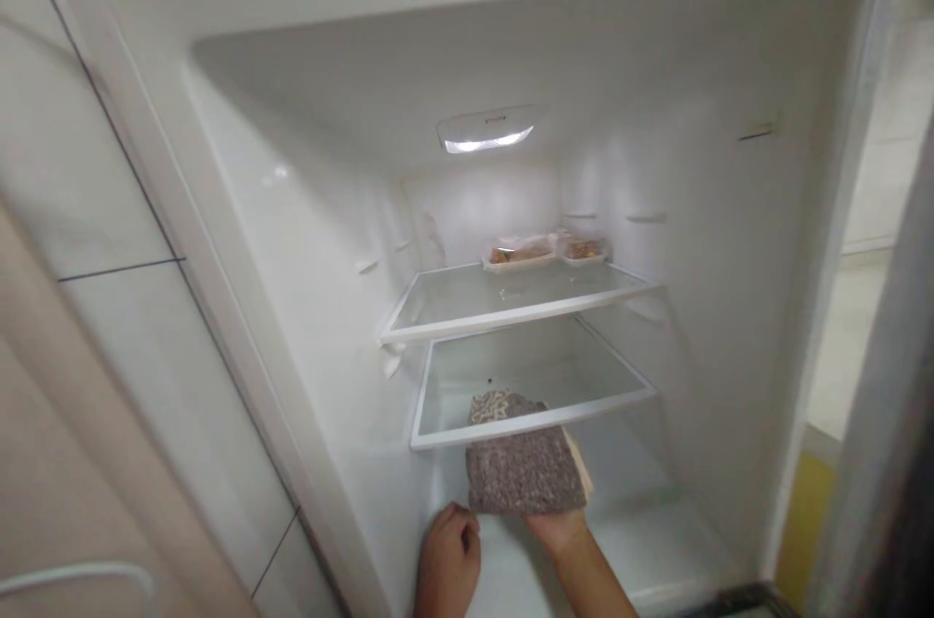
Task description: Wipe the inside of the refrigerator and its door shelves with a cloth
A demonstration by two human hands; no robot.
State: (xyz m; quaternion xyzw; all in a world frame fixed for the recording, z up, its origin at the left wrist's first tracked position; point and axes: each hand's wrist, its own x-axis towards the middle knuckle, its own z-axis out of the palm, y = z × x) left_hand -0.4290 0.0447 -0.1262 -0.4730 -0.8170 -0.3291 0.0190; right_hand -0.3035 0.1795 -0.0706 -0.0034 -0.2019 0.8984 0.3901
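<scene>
A folded brown-grey cloth with a patterned corner and a pale edge is inside an open fridge, partly beneath the lower glass shelf. My right hand holds it from below, and the cloth covers the fingers. Left of the cloth, close to its front corner, my left hand is curled closed near the fridge's left wall, with nothing visible in it. A small dark spot shows through the lower glass.
Packs of food, a longer one and a smaller one, sit at the back of the upper glass shelf. A lit lamp is on the fridge ceiling. White tiles line the left side outside.
</scene>
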